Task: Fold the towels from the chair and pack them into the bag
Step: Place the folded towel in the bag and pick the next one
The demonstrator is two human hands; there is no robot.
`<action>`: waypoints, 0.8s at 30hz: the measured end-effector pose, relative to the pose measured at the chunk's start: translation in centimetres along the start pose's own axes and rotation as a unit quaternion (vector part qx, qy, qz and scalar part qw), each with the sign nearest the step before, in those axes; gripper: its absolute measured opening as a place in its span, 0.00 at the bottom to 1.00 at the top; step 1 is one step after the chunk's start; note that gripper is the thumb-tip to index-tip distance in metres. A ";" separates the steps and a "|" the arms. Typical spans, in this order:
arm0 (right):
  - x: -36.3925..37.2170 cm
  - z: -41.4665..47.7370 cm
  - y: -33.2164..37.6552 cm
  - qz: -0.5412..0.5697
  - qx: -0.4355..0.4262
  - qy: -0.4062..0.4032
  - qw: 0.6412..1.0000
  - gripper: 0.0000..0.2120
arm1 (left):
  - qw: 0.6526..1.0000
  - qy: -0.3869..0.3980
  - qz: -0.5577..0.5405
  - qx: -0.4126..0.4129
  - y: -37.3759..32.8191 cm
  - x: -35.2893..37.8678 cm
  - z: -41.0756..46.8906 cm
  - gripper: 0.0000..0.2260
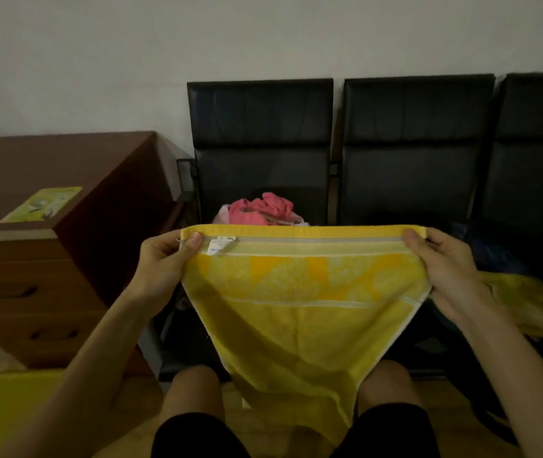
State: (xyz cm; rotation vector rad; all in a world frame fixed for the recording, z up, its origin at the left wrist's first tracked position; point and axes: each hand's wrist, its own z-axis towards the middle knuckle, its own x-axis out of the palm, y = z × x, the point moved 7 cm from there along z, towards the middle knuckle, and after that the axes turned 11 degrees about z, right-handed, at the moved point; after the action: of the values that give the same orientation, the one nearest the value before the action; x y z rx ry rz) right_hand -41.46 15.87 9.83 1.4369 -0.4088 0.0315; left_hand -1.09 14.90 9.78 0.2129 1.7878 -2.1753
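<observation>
A yellow patterned towel (303,302) is stretched out in front of me and hangs down between my knees. My left hand (164,259) pinches its top left corner, near a small white label. My right hand (445,269) pinches the top right corner. Behind the towel, a pink towel (260,208) lies crumpled in a pile on the seat of the left black chair (260,127). Another yellow cloth (524,302) lies on the seat to the right, just past my right hand. A dark blue fabric thing (494,252) sits on the middle seat; I cannot tell if it is the bag.
Two more black chairs (418,127) stand in a row to the right against the white wall. A brown wooden cabinet (48,259) with drawers stands at the left, with a yellow-green leaflet (42,204) on top. A bright yellow surface (2,411) is at the bottom left.
</observation>
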 end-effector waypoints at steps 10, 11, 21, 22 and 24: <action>-0.7 -4.9 -7.1 0.025 0.050 -0.065 0.996 0.07 | 0.992 -0.101 0.018 -0.070 4.0 2.6 -5.7 0.07; -0.5 -5.4 -7.5 0.021 0.047 -0.067 0.996 0.07 | 0.992 -0.103 0.025 -0.067 4.3 3.0 -6.3 0.07; 5.7 -9.6 -10.3 -0.056 -0.004 0.021 0.998 0.11 | 0.998 -0.017 0.025 -0.053 4.7 9.4 -9.8 0.11; 6.4 -9.8 -10.5 -0.071 -0.010 0.032 0.997 0.10 | 0.998 -0.009 0.022 -0.055 4.5 10.1 -10.0 0.10; 7.6 -10.3 -11.0 -0.080 -0.007 0.050 0.996 0.06 | 0.998 0.005 0.012 -0.054 3.8 11.3 -10.4 0.08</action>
State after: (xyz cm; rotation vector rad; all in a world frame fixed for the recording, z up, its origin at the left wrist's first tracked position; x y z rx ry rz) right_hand -28.87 22.47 0.77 1.4437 -0.2112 -0.0285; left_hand -11.32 22.71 0.55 0.2200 1.8919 -2.0590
